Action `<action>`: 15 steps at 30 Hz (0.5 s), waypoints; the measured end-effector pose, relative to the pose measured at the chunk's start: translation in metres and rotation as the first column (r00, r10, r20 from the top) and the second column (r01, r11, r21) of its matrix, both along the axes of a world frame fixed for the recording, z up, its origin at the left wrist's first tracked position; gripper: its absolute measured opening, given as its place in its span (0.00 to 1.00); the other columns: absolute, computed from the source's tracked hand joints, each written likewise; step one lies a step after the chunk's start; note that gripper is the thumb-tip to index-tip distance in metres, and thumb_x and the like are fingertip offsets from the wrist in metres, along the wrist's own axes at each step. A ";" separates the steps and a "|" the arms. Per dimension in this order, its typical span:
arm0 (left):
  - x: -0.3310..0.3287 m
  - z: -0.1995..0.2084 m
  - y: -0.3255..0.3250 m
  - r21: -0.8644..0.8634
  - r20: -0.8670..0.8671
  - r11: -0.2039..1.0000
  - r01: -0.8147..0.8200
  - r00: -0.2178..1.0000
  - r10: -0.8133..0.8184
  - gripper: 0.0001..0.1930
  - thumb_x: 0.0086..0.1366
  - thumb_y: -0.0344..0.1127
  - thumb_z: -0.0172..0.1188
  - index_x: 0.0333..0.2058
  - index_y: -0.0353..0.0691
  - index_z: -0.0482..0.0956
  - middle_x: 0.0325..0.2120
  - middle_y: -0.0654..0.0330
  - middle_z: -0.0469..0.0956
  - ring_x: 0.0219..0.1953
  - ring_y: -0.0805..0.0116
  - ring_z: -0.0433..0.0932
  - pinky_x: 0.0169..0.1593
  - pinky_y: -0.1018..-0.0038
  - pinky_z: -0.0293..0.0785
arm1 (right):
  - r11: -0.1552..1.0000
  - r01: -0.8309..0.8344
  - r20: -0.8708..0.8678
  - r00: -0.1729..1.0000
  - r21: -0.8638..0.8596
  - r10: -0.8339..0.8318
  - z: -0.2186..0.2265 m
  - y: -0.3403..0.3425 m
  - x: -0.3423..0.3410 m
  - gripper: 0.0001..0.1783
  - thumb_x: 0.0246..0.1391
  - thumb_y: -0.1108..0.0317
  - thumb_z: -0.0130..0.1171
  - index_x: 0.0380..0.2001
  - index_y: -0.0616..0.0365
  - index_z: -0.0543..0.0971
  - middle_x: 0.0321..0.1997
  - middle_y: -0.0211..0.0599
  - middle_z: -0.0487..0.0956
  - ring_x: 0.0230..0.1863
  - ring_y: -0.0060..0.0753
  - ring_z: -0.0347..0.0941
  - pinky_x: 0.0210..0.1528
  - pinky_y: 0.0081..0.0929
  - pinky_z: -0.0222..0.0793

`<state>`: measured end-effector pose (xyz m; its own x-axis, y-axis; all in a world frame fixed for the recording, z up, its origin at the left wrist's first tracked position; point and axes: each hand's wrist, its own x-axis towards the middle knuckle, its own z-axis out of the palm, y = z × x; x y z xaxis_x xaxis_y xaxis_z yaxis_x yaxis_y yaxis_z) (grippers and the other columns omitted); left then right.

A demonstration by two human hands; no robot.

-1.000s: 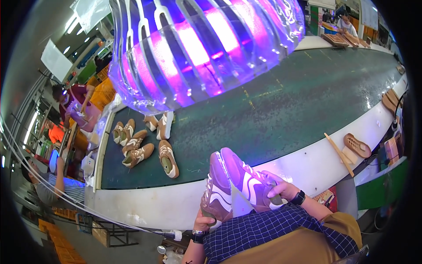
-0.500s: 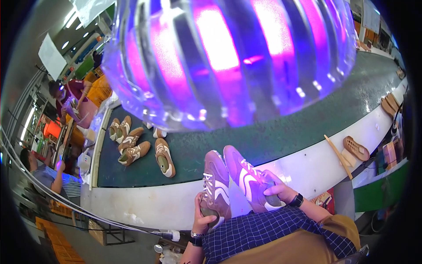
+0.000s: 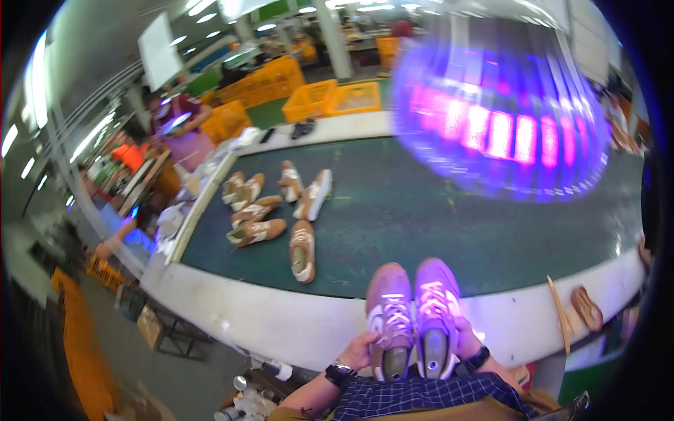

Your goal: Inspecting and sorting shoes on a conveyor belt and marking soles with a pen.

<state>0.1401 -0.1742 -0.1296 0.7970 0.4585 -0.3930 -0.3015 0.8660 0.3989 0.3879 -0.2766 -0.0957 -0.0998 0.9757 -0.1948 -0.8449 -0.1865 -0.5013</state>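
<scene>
A pair of sneakers is held side by side over the bench's white near edge, toes pointing away and openings facing me. My left hand grips the left sneaker by its outer side near the heel. My right hand is closed round the heel side of the right sneaker. Both shoes have white laces and pale side stripes, and a grey-green form fills each opening. Purple light tints them. The fingers beneath the shoes are hidden.
A glowing purple lamp hangs over the dark green bench top. Several brown sneakers lie on its left part. On the white edge at right are a shoe sole and a wooden strip. A person works at far left.
The sneakers have turned from showing their striped sides to tops and openings facing me, now close together. My view has shifted, so the lamp appears farther right and smaller.
</scene>
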 end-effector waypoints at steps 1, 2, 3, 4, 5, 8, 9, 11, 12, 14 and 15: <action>0.000 -0.014 -0.002 -0.046 -0.048 0.999 -0.029 0.998 0.027 0.29 0.59 0.37 0.57 0.56 0.30 0.62 0.52 0.47 0.70 0.55 0.56 0.70 0.62 0.61 0.60 | 0.997 -0.028 0.071 0.997 -0.078 0.034 0.009 -0.004 -0.003 0.33 0.49 0.58 0.57 0.55 0.65 0.63 0.54 0.43 0.70 0.55 0.37 0.67 0.61 0.33 0.61; 0.002 -0.018 0.001 -0.128 0.252 0.990 0.061 0.967 -0.027 0.22 0.63 0.36 0.54 0.54 0.32 0.66 0.50 0.52 0.72 0.53 0.63 0.71 0.63 0.64 0.60 | 0.998 0.068 0.135 0.988 0.006 -0.068 0.009 0.001 -0.007 0.32 0.48 0.57 0.57 0.54 0.63 0.64 0.52 0.42 0.70 0.54 0.36 0.67 0.60 0.33 0.61; 0.007 -0.022 0.000 -0.156 0.272 0.985 0.075 0.962 -0.030 0.21 0.64 0.36 0.52 0.53 0.32 0.67 0.51 0.53 0.72 0.53 0.64 0.71 0.63 0.66 0.60 | 0.983 0.158 0.181 0.968 0.097 -0.174 0.010 0.009 -0.010 0.32 0.47 0.57 0.58 0.53 0.62 0.64 0.50 0.40 0.71 0.52 0.34 0.68 0.59 0.32 0.62; 0.012 -0.003 0.002 -0.096 0.250 0.995 0.039 0.968 -0.014 0.21 0.65 0.37 0.52 0.53 0.32 0.67 0.51 0.53 0.72 0.53 0.65 0.71 0.62 0.68 0.62 | 0.961 0.152 0.085 0.981 0.232 -0.176 0.018 0.018 -0.010 0.31 0.48 0.56 0.57 0.53 0.61 0.64 0.49 0.39 0.70 0.52 0.34 0.68 0.59 0.33 0.62; 0.016 -0.008 0.005 -0.074 0.218 0.996 -0.040 0.974 0.056 0.21 0.65 0.37 0.52 0.53 0.31 0.67 0.51 0.54 0.72 0.52 0.66 0.72 0.61 0.69 0.63 | 0.923 0.155 -0.018 0.987 0.351 -0.158 0.026 0.024 -0.013 0.31 0.49 0.55 0.57 0.52 0.60 0.64 0.47 0.38 0.70 0.51 0.33 0.68 0.59 0.33 0.62; 0.015 0.005 -0.001 0.006 0.049 0.979 -0.205 0.978 0.204 0.23 0.65 0.37 0.50 0.55 0.31 0.64 0.51 0.51 0.71 0.55 0.63 0.70 0.62 0.64 0.61 | 0.987 0.140 0.023 0.990 0.073 -0.142 -0.005 0.008 0.010 0.35 0.49 0.52 0.58 0.56 0.61 0.63 0.54 0.42 0.69 0.54 0.38 0.67 0.60 0.36 0.62; 0.013 0.019 -0.005 -0.029 0.147 0.972 -0.232 0.961 0.234 0.21 0.65 0.36 0.52 0.53 0.32 0.66 0.49 0.55 0.74 0.50 0.66 0.74 0.59 0.67 0.66 | 0.993 0.108 0.016 0.994 0.052 -0.109 0.000 0.007 0.016 0.37 0.49 0.52 0.58 0.58 0.61 0.62 0.56 0.43 0.69 0.56 0.39 0.67 0.60 0.37 0.62; 0.009 0.030 -0.002 -0.043 0.150 0.940 -0.338 0.928 0.341 0.22 0.63 0.36 0.55 0.54 0.35 0.66 0.49 0.56 0.73 0.51 0.66 0.73 0.59 0.67 0.65 | 0.992 0.086 0.025 0.996 0.097 -0.088 0.012 0.018 0.015 0.39 0.49 0.52 0.58 0.60 0.60 0.60 0.60 0.45 0.67 0.58 0.42 0.66 0.61 0.39 0.61; 0.008 0.032 0.009 -0.041 0.162 0.945 -0.325 0.931 0.327 0.22 0.63 0.36 0.55 0.54 0.35 0.66 0.49 0.56 0.73 0.51 0.66 0.73 0.59 0.67 0.65 | 0.975 0.196 0.039 0.979 0.106 -0.201 0.023 0.022 0.004 0.39 0.50 0.53 0.58 0.61 0.60 0.59 0.60 0.45 0.66 0.59 0.42 0.65 0.62 0.40 0.60; 0.003 0.036 0.012 0.000 0.165 0.889 -0.458 0.877 0.452 0.23 0.61 0.35 0.58 0.54 0.38 0.66 0.50 0.59 0.72 0.52 0.67 0.71 0.59 0.67 0.65 | 0.932 0.340 0.088 0.932 0.129 -0.352 0.049 0.024 -0.012 0.40 0.49 0.54 0.58 0.62 0.58 0.57 0.61 0.44 0.64 0.61 0.42 0.62 0.64 0.40 0.57; 0.001 0.037 0.016 -0.008 0.178 0.899 -0.438 0.884 0.433 0.23 0.61 0.35 0.58 0.54 0.38 0.66 0.50 0.59 0.72 0.52 0.67 0.71 0.59 0.67 0.65 | 0.934 0.342 0.054 0.936 0.098 -0.349 0.039 0.024 -0.007 0.40 0.51 0.55 0.57 0.63 0.58 0.55 0.62 0.43 0.63 0.62 0.41 0.61 0.65 0.40 0.55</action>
<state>0.1407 -0.1583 -0.0922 0.5677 0.7849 -0.2482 -0.7114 0.6195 0.3320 0.3813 -0.2527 -0.0567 0.2571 0.9608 -0.1034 -0.8123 0.1569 -0.5618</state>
